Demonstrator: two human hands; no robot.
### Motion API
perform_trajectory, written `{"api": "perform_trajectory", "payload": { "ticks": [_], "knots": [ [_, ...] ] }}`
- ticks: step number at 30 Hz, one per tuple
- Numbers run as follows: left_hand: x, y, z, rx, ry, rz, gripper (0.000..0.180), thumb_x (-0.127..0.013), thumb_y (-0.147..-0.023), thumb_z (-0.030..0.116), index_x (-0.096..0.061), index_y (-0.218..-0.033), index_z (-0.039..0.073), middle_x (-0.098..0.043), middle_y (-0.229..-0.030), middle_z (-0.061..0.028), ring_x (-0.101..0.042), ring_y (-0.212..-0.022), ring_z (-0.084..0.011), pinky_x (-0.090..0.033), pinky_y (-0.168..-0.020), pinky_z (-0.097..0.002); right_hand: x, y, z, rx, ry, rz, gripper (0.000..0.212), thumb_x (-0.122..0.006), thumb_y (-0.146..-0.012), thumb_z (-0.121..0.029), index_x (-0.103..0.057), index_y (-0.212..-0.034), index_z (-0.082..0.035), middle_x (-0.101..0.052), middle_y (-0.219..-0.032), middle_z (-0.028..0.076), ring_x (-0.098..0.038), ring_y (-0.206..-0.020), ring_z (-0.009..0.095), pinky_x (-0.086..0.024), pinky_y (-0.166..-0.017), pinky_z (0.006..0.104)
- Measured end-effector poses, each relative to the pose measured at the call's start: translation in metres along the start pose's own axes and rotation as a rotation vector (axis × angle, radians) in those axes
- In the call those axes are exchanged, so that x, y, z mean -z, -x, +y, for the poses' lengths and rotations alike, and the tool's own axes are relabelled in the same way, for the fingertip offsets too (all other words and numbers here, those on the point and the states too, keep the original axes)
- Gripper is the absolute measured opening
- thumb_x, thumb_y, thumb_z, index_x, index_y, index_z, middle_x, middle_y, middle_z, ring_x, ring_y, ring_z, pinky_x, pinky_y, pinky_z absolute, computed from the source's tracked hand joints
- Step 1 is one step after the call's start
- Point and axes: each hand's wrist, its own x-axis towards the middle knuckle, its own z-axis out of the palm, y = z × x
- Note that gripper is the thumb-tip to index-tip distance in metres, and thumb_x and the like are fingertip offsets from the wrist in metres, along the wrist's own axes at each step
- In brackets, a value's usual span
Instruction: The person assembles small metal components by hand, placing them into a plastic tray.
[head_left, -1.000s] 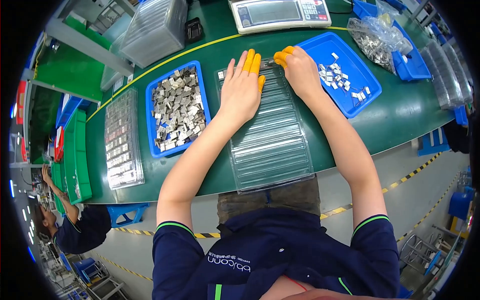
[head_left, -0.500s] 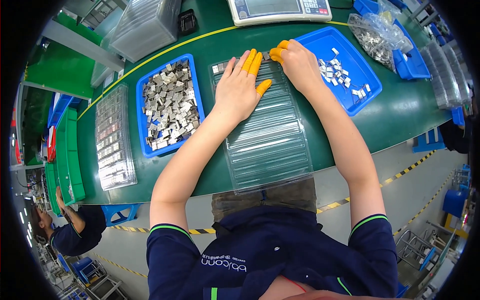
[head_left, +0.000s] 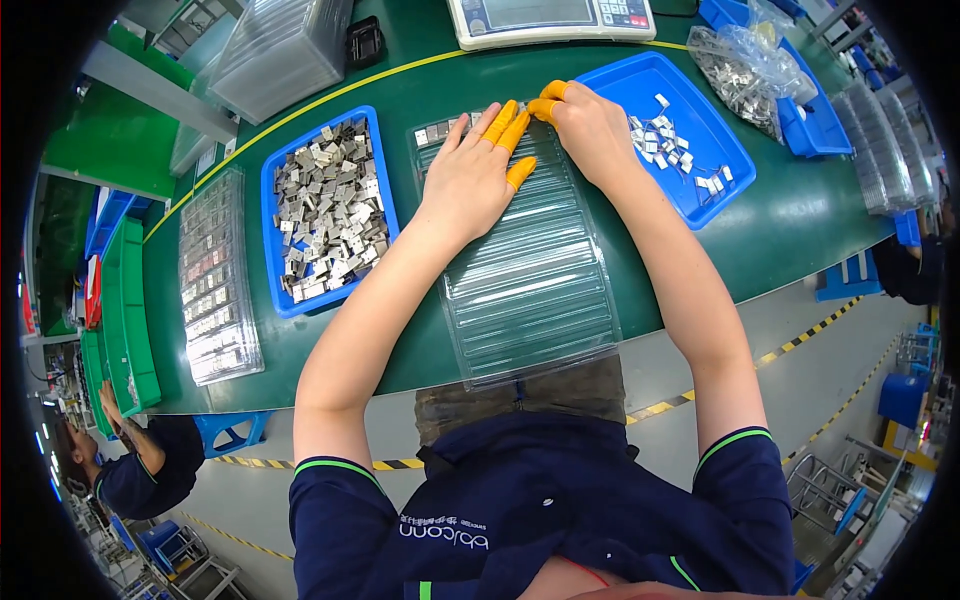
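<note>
Fingers spread wide and palm down, my left hand (head_left: 470, 185) lies across the upper left part of a clear ribbed tray (head_left: 530, 300), with the thumb held apart. Yellow cots (head_left: 503, 125) cover the thumb and two fingers of it (the other ones I see are bare). My right hand (head_left: 590, 135) is curled at the tray's far edge, its fingertips in yellow too, drawn close together and near those of the left; whether they pinch a piece there I can't tell, because the fingers hide it. The tray lies straight in front of me on the green table (head_left: 800, 230), its near end at the table's edge, and a few small metal connectors (head_left: 432, 132) sit in its farthest row, just left of my left fingers.

To the left of it I have a blue tray (head_left: 271, 235) heaped with silvery connectors, and beyond that a filled clear tray (head_left: 218, 290). To my right another blue tray (head_left: 690, 110) holds small white pieces (head_left: 668, 148) with thin wires. Past my hands stands a white scale (head_left: 550, 34), and farther right a plastic bag (head_left: 740, 75) of small pieces lies by a blue bin (head_left: 818, 132). Over on the left a co-worker (head_left: 150, 470) is at the table.
</note>
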Motion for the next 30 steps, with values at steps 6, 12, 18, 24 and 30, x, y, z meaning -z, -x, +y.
{"api": "perform_trajectory", "payload": {
  "ticks": [6,12,18,24,30],
  "knots": [
    [0.003,-0.002,0.002,0.007,0.034,-0.020,0.050,-0.039,-0.094,0.034,-0.037,-0.133,0.002,-0.040,-0.137,-0.0145,-0.027,-0.133,-0.0237,-0.018,-0.111,-0.0400,0.003,0.003,0.000,-0.036,-0.045,-0.063,0.025,-0.052,-0.076,-0.001,-0.068,-0.094,-0.009,-0.061,-0.098,0.006,-0.060,-0.087,0.022,-0.051,-0.071,0.0323],
    [0.003,-0.002,0.003,-0.002,0.062,0.013,0.051,-0.040,-0.094,0.034,-0.037,-0.132,0.001,-0.042,-0.135,-0.0159,-0.029,-0.133,-0.0246,-0.020,-0.110,-0.0396,0.009,0.004,-0.002,-0.071,-0.097,-0.087,0.026,-0.049,-0.076,0.001,-0.065,-0.095,-0.005,-0.061,-0.098,0.008,-0.060,-0.087,0.025,-0.050,-0.073,0.0350],
    [0.002,-0.001,0.002,0.022,0.059,0.018,0.052,-0.041,-0.093,0.034,-0.036,-0.133,0.001,-0.043,-0.133,-0.0174,-0.029,-0.132,-0.0249,-0.021,-0.110,-0.0394,0.017,-0.001,-0.008,-0.172,-0.161,-0.091,0.024,-0.049,-0.074,0.003,-0.062,-0.094,-0.003,-0.060,-0.093,0.012,-0.060,-0.081,0.030,-0.050,-0.071,0.0383],
    [0.001,-0.002,0.003,0.018,0.036,0.004,0.052,-0.041,-0.093,0.033,-0.036,-0.133,0.001,-0.044,-0.132,-0.0173,-0.029,-0.132,-0.0247,-0.021,-0.110,-0.0391,0.015,0.000,-0.007,-0.190,-0.150,-0.072,0.023,-0.051,-0.074,0.002,-0.062,-0.095,-0.001,-0.060,-0.091,0.013,-0.060,-0.083,0.030,-0.050,-0.071,0.0381],
    [0.002,-0.001,0.004,0.015,0.064,0.039,0.051,-0.041,-0.093,0.033,-0.037,-0.132,0.000,-0.044,-0.132,-0.0168,-0.029,-0.132,-0.0245,-0.021,-0.110,-0.0391,0.015,0.001,-0.004,-0.214,-0.207,-0.034,0.021,-0.053,-0.074,0.000,-0.062,-0.093,0.000,-0.060,-0.091,0.015,-0.061,-0.082,0.030,-0.051,-0.071,0.0379]
  ]
}}
